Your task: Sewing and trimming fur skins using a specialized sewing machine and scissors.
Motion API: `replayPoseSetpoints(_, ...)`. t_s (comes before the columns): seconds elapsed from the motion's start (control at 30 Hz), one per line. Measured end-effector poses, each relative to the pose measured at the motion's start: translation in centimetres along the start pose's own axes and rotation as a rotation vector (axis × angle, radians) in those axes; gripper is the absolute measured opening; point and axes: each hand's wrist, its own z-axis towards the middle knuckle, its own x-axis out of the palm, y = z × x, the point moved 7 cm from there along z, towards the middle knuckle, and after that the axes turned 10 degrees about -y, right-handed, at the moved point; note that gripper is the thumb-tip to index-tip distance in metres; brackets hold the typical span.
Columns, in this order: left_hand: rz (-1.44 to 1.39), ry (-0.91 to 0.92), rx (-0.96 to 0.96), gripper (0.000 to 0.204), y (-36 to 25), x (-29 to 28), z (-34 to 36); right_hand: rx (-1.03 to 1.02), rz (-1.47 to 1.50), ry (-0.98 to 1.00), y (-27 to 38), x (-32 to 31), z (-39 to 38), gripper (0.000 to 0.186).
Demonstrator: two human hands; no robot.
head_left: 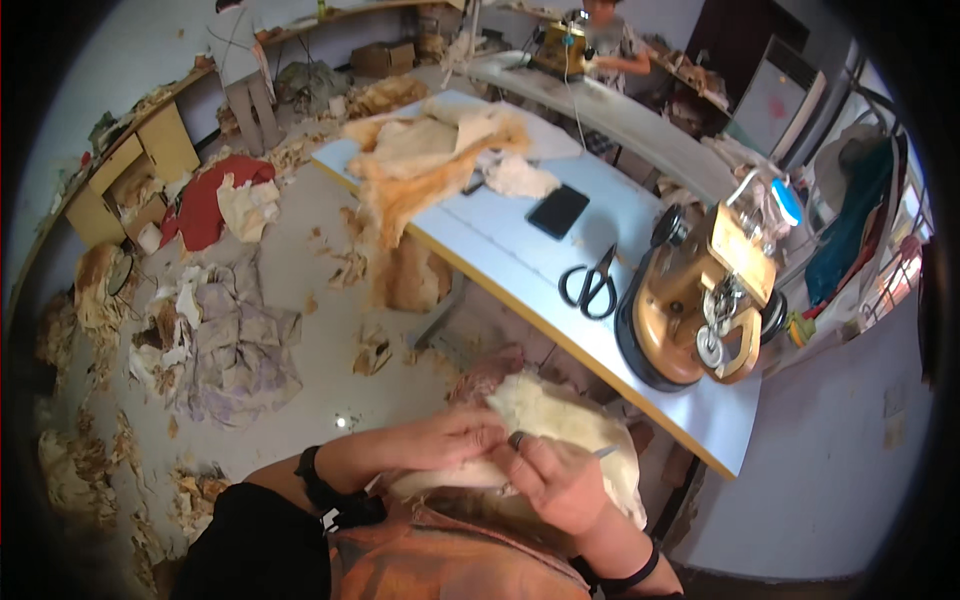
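Observation:
A cream fur pelt (580, 420) lies across my lap, with a folded edge running beneath both hands. My left hand (450, 440) is closed on that edge, its fingertips meeting those of my right hand. My right hand (555, 485) is closed in a pinch near the same spot. From its far side sticks a slim, pale, pointed tool (605, 452); the rest of the tool is hidden in the hand, so its kind does not show. A dark band sits around one right finger. Exactly what the fingertips pinch is too small to make out.
Ahead stands a pale blue table (480, 235) bearing black-handled scissors (592, 285), a black phone (558, 211), tan-orange pelts (430, 150) and a gold fur sewing machine (690, 300). Scraps and a grey cloth (240, 340) litter the floor at left. Two other people are farther back.

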Motion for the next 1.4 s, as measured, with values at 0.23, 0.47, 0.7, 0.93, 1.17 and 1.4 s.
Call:
replayPoseSetpoints(0.23,-0.230,-0.029,-0.093,0.028,1.8,2.0,0.0,0.131,0.014,0.087,0.6,1.1,-1.2,0.036)
replayPoseSetpoints(0.47,-0.401,-0.019,-0.259,0.035,3.3,3.2,-0.7,0.244,0.162,0.138,0.1,0.1,-1.8,0.029)
replayPoseSetpoints(0.7,-0.437,0.041,-0.308,0.038,2.7,4.6,-1.0,0.187,0.098,0.199,0.8,0.6,-2.2,0.033)
replayPoseSetpoints(0.93,-0.480,-0.033,-0.410,0.036,4.2,5.8,-1.7,0.290,0.350,0.285,0.6,0.5,-4.3,0.026)
replayPoseSetpoints(1.17,-0.478,-0.195,-0.282,0.034,9.2,5.7,-2.1,0.388,0.538,0.443,1.3,-0.1,-4.4,0.032)
replayPoseSetpoints(1.4,-0.512,-0.311,-0.353,0.029,2.6,0.7,-2.0,0.575,0.159,0.250,-2.0,-3.3,-4.1,0.034)
